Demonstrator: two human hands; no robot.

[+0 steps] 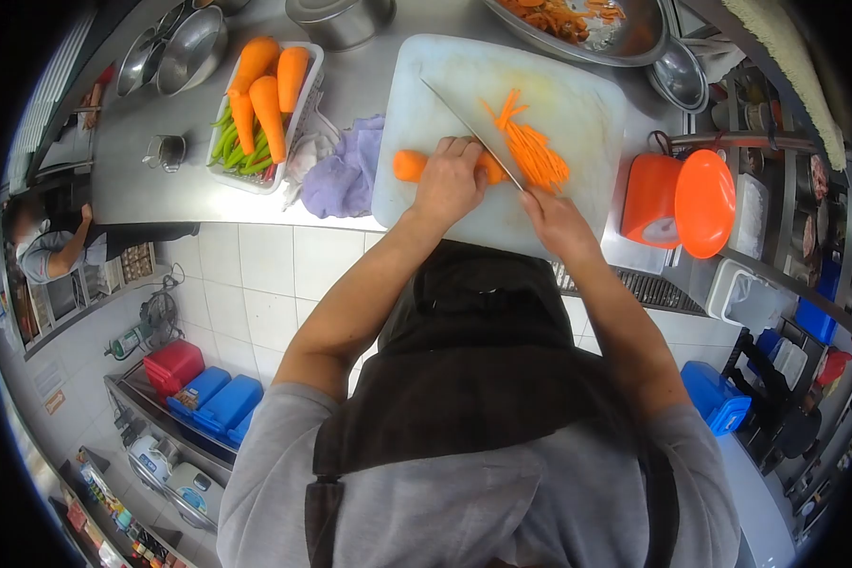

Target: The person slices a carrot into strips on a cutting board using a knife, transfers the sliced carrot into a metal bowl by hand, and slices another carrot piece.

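While the left arm slants forward: the left hand (452,180) lies over a carrot (409,167), fingers bent and close together, holding it down.
Right hand (560,225): fingers closed around the handle of a knife (473,131), wrist angled inward, blade slanting forward and to the left.
Carrot's place: on the cutting board (592,104), beneath the left fingers; one end sticks out leftward, the other shows just beside the blade.
Carrot strips (540,161): heaped right of the knife.
Hidden: the carrot's middle and most of the knife handle; whether blade meets carrot, I cannot tell.
Cut off: a metal bowl (653,30) at the top edge.
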